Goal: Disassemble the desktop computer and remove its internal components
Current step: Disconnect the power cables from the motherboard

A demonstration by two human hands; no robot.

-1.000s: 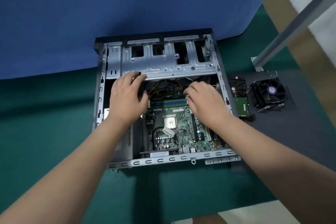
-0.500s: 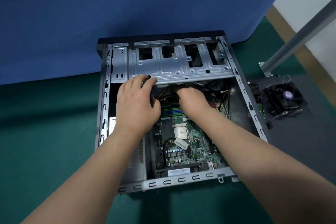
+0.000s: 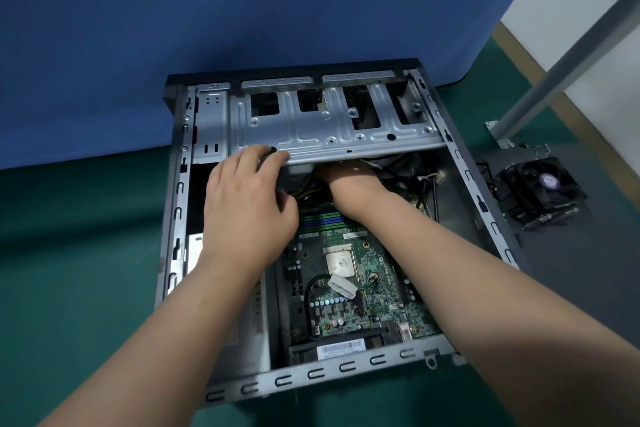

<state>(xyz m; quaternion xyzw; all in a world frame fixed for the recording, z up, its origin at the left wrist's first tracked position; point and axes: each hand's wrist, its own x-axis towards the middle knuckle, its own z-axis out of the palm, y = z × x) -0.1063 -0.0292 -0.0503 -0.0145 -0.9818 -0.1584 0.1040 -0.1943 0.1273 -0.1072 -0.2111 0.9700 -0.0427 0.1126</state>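
The right hand (image 3: 349, 177) reaches under the metal bracket (image 3: 332, 135) at the far end of the open computer case (image 3: 173, 218); its fingers are hidden there, so whether they grip anything cannot be told. The left hand (image 3: 249, 204) rests at the bracket's near edge, fingers loosely bent over the lip, fingertips blurred. The case lies flat on green cloth (image 3: 69, 270), a box of grey stamped steel with slotted rims. Inside it, nearer than the bracket, sits the green circuit board (image 3: 374, 288) with a square silver chip (image 3: 341, 262). Yellow and black wires (image 3: 306, 189) are partly covered between the hands. Right of the case sits a black finned cooling fan (image 3: 543, 191).
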